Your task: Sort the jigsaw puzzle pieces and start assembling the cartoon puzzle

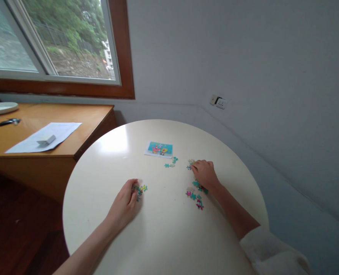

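Left hand (126, 200) is down on the round white tabletop (163, 236), fingers curled in around a little heap of puzzle pieces (143, 188), mostly teal and yellow. That grip looks loosely bent, but honestly can't tell if the thumb and fingers are pinching one or just resting against the heap.

Right hand (206, 173) is over on the other side, palm down, fingertips bunched low at a small batch of pale and teal pieces (188, 167). Fingers look close together, with a hint of yellow right by the tips, but can't tell whether that grip has actually got hold of anything since the hand covers it.

More bits lie just under the right wrist: a teal and dark group (196, 183), then some pink and teal pieces (192, 195) a bit nearer the person, with a magenta one (200, 204) nearest of all. Between the hands and farther out there's a picture card (160, 149) lying flat, teal with cartoon characters, and a few loose teal pieces (167, 165) sit just off its near right corner.

Off to the left, a brown tabletop (96, 114) has a sheet of paper (63, 131) with a small pale block (46, 140) on it.
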Tool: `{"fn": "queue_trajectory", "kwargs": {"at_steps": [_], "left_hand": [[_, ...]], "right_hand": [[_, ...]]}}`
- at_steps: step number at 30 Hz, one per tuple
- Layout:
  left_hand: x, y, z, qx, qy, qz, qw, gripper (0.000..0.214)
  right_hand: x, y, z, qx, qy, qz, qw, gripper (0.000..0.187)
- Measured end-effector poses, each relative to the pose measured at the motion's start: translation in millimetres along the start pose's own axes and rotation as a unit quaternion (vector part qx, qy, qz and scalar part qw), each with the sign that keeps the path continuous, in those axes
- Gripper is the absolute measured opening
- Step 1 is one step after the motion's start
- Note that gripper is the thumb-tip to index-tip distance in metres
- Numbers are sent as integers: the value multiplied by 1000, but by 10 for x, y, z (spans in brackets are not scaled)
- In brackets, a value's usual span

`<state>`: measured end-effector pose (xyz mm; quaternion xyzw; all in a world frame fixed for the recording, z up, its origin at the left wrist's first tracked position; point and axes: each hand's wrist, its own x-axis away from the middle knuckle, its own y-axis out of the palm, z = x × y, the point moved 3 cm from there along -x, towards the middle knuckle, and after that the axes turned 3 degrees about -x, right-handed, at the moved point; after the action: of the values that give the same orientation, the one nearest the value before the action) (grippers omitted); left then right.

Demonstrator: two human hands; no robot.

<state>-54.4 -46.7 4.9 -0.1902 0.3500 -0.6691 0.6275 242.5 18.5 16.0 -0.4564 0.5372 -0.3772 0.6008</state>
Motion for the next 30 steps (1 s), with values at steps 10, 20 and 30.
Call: {"fn": "queue_trajectory", "kwargs": {"at_steps": [10, 20, 30], "left_hand": [[10, 12, -7, 10, -8, 6, 1000, 28], [10, -6, 7, 7, 2, -2, 1000, 30], [33, 75, 42, -73, 148, -45, 985, 41]], "right_hand": [[115, -108, -706, -35, -161, 28, 986, 22], [333, -100, -745, -102, -129, -3, 986, 22], [536, -255, -1438, -152, -209, -27, 966, 25]]}}
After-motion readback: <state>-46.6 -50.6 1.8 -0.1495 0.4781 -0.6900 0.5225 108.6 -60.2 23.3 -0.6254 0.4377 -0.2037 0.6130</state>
